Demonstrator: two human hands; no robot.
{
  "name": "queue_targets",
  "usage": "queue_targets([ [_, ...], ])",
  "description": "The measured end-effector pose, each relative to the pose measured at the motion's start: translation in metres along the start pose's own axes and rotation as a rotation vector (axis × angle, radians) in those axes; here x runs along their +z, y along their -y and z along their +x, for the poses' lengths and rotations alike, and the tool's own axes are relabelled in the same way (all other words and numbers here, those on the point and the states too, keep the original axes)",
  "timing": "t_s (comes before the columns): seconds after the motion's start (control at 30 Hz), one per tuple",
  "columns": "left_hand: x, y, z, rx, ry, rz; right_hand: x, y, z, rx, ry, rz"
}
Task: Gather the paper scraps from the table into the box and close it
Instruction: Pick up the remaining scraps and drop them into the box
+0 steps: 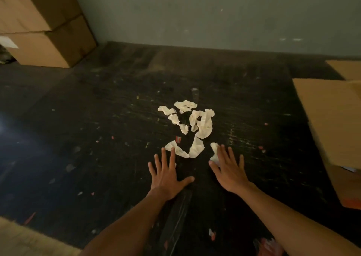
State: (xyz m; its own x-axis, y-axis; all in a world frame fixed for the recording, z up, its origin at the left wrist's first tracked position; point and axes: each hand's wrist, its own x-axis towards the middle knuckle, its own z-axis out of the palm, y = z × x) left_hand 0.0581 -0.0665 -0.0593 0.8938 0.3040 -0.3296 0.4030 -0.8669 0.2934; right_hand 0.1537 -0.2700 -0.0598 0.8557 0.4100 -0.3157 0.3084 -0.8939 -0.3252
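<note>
- Left hand (167, 174) flat, palm down, fingers spread on the table (78, 138); nothing grasped. Fingertips touching the nearest curled scrap.
- Right hand (228, 169) likewise flat and spread, empty; small scrap (214, 152) partly under its index finger and thumb side.
- Paper scraps (192, 124): cream, crumpled, loosely clustered just beyond both hands' fingertips, extending away toward the wall; all lying on the table, none in the box.
- Box (332, 123): brown cardboard, well right of the right hand, flaps (349, 70) open and spread; interior mostly hidden. Orange patch at its near lower corner; no legible print.
- Table surface: black, scuffed, heavily scratched, flecked with small red and pale bits all round the hands.
- Stacked cardboard cartons (39, 25): far left beyond the left hand, against the wall. White label (8, 42) on the lower one, text unreadable.
- Wall (214, 15): grey-green, plain, marked, behind the far table edge.
- Lighting dim; glare patch at far left edge.
</note>
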Motion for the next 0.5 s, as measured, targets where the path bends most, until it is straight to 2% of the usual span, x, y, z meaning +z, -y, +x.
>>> queue_targets([
  [0.1, -0.007, -0.001, 0.022, 0.081, 0.013, -0.029, -0.007, 0.016, 0.024, -0.218, 0.029, 0.037],
  [0.13, -0.012, 0.001, 0.027, 0.115, 0.025, -0.041, -0.012, 0.021, 0.030, -0.274, -0.024, 0.142],
  [0.2, -0.025, 0.009, 0.039, 0.177, 0.029, -0.046, -0.023, 0.026, 0.045, -0.298, -0.242, 0.392],
  [0.27, -0.040, 0.019, 0.056, 0.211, 0.009, -0.039, -0.038, 0.027, 0.069, -0.253, -0.418, 0.477],
  [0.3, -0.050, 0.024, 0.067, 0.222, -0.003, -0.027, -0.047, 0.027, 0.084, -0.222, -0.436, 0.469],
  [0.5, -0.113, 0.025, 0.165, 0.290, 0.049, 0.074, -0.100, 0.030, 0.189, -0.059, -0.041, 0.193],
])
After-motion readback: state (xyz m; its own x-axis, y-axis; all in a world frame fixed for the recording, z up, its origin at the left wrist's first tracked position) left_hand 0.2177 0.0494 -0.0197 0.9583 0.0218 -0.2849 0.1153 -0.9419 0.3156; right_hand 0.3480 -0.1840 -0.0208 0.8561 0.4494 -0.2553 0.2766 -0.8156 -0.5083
